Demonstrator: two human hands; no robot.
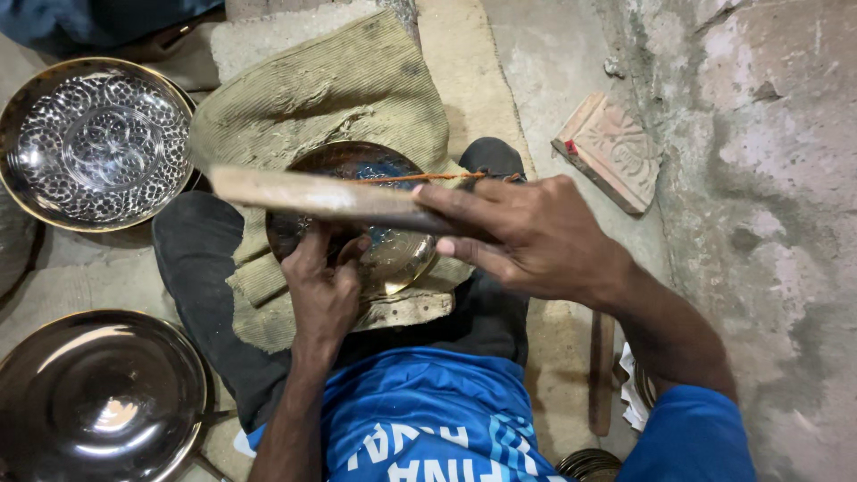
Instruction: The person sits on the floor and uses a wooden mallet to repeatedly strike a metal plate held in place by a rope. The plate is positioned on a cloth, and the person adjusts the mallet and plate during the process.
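While the round, dark brass plate rests on the khaki cloth over the lap, the left hand presses fingers together on its near rim. Right hand clamps a flat wooden stick across the plate. Left of the plate: an embossed shiny dish and a plain polished bowl.

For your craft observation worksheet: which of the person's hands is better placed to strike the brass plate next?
Probably the right hand: it grips the wooden mallet raised over the brass plate. The left hand is pressed on the plate.
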